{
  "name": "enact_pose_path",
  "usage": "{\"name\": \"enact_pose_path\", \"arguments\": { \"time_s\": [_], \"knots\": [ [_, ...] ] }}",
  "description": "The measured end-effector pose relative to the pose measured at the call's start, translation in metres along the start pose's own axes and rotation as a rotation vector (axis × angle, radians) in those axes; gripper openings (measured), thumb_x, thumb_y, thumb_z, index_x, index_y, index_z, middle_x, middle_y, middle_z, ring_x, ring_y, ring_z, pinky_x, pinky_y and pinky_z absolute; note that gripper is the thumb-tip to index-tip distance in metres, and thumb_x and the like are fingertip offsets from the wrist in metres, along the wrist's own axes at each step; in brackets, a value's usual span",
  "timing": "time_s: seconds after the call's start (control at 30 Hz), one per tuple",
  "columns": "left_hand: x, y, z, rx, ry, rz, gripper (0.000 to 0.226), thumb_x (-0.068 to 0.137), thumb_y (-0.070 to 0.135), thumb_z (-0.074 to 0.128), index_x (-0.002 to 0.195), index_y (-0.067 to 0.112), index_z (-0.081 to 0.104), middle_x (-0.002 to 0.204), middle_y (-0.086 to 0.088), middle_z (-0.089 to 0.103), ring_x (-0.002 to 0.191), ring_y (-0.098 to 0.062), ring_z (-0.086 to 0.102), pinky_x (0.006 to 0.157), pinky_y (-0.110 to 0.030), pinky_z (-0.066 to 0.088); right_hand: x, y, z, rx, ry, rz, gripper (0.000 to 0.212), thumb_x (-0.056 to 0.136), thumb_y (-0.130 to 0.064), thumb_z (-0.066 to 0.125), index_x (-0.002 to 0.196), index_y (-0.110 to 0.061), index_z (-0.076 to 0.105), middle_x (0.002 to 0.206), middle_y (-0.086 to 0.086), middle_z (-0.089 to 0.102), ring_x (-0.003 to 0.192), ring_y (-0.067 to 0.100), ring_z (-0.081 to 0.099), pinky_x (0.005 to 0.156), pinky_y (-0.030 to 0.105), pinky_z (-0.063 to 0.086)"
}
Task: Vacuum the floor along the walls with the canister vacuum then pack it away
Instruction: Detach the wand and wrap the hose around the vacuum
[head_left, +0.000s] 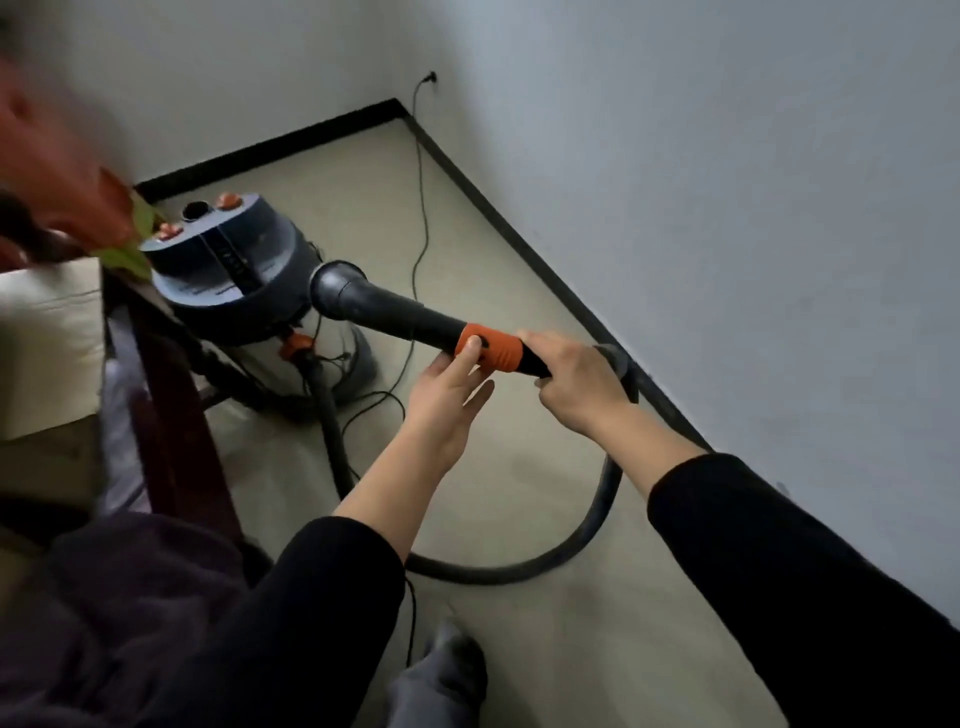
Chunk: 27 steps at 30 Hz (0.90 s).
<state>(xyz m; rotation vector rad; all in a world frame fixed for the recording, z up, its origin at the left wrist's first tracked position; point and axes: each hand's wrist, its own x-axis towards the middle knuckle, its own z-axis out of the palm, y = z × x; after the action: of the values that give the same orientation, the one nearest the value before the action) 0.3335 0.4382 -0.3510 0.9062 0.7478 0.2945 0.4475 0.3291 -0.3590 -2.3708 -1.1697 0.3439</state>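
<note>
Our foot (447, 670) stands near hose (597, 525) loop, this side of vac (244, 270); L hand (447, 395) pinches tube (395, 312), R hand (571, 384) grips it; we cd trip.

You find no text, brand, number or sign here that can be read. The canister vacuum (234, 265) has a dark strip (236, 257) running down the middle of its lid with a few small pale marks on it. There is also a faint pale line near the lid's front edge. Both are too blurred and too small for you to make out a single letter or digit.
</note>
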Motion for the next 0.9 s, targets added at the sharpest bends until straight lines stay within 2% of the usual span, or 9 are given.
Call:
{"name": "enact_pose_path", "arguments": {
  "time_s": [0.13, 0.27, 0.43, 0.53, 0.67, 0.73, 0.8, 0.9],
  "knots": [
    [0.060, 0.067, -0.059, -0.108, 0.127, 0.067, 0.044, 0.099, 0.030, 0.053, 0.139, 0.012, 0.047, 0.130, -0.005, 0.058, 0.118, -0.017, 0.058, 0.094, -0.028, 0.045, 0.110, -0.062, 0.019, -0.043, -0.064, -0.134, 0.046, 0.081, 0.006, 0.054, 0.122, -0.015, 0.054, 0.109, 0.006, 0.060, 0.098, 0.027, 0.057, 0.082, 0.037, 0.047],
    [0.105, 0.129, -0.095, -0.215, 0.185, 0.145, 0.040, 0.100, 0.030, 0.052, 0.137, 0.015, 0.049, 0.128, -0.003, 0.060, 0.111, -0.012, 0.059, 0.098, -0.027, 0.042, 0.198, -0.108, 0.022, -0.078, -0.118, -0.250, 0.050, 0.079, 0.007, 0.054, 0.124, -0.016, 0.053, 0.108, 0.005, 0.060, 0.100, 0.028, 0.057, 0.085, 0.036, 0.047],
    [0.150, 0.178, -0.124, -0.285, 0.254, 0.246, 0.040, 0.098, 0.029, 0.055, 0.133, 0.011, 0.051, 0.131, -0.008, 0.060, 0.123, -0.017, 0.056, 0.110, -0.034, 0.038, 0.284, -0.143, 0.018, -0.109, -0.190, -0.394, 0.052, 0.080, 0.007, 0.057, 0.124, -0.019, 0.053, 0.110, 0.003, 0.060, 0.102, 0.024, 0.056, 0.086, 0.030, 0.043],
    [0.177, 0.193, -0.138, -0.293, 0.323, 0.273, 0.038, 0.096, 0.030, 0.057, 0.128, 0.011, 0.054, 0.133, -0.013, 0.059, 0.127, -0.023, 0.054, 0.112, -0.038, 0.038, 0.325, -0.148, 0.029, -0.106, -0.223, -0.452, 0.052, 0.081, 0.004, 0.061, 0.126, -0.020, 0.053, 0.111, 0.003, 0.061, 0.103, 0.024, 0.057, 0.084, 0.027, 0.038],
    [0.222, 0.207, -0.153, -0.333, 0.446, 0.258, 0.030, 0.096, 0.027, 0.056, 0.120, 0.009, 0.056, 0.124, -0.013, 0.063, 0.119, -0.022, 0.059, 0.105, -0.033, 0.044, 0.385, -0.143, 0.056, -0.098, -0.308, -0.464, 0.049, 0.082, -0.001, 0.066, 0.127, -0.021, 0.055, 0.113, 0.001, 0.062, 0.105, 0.022, 0.056, 0.085, 0.025, 0.038],
    [0.251, 0.214, -0.162, -0.404, 0.534, 0.235, 0.024, 0.097, 0.026, 0.055, 0.114, 0.009, 0.055, 0.112, -0.009, 0.066, 0.102, -0.016, 0.064, 0.092, -0.026, 0.047, 0.424, -0.140, 0.072, -0.073, -0.338, -0.455, 0.040, 0.083, -0.007, 0.069, 0.119, -0.020, 0.059, 0.106, -0.002, 0.061, 0.100, 0.020, 0.056, 0.087, 0.028, 0.042],
    [0.277, 0.218, -0.172, -0.495, 0.602, 0.205, 0.024, 0.098, 0.025, 0.054, 0.115, 0.009, 0.053, 0.105, -0.006, 0.065, 0.089, -0.012, 0.064, 0.088, -0.026, 0.046, 0.459, -0.136, 0.088, -0.072, -0.366, -0.434, 0.032, 0.083, -0.014, 0.072, 0.113, -0.020, 0.061, 0.097, -0.006, 0.056, 0.093, 0.016, 0.053, 0.083, 0.029, 0.043],
    [0.306, 0.219, -0.190, -0.577, 0.673, 0.165, 0.038, 0.097, 0.025, 0.056, 0.129, 0.006, 0.050, 0.119, -0.010, 0.063, 0.101, -0.018, 0.062, 0.095, -0.029, 0.045, 0.499, -0.137, 0.110, -0.060, -0.447, -0.429, 0.029, 0.083, -0.021, 0.073, 0.110, -0.020, 0.065, 0.094, -0.008, 0.054, 0.091, 0.015, 0.052, 0.079, 0.027, 0.039]
  ]
}}
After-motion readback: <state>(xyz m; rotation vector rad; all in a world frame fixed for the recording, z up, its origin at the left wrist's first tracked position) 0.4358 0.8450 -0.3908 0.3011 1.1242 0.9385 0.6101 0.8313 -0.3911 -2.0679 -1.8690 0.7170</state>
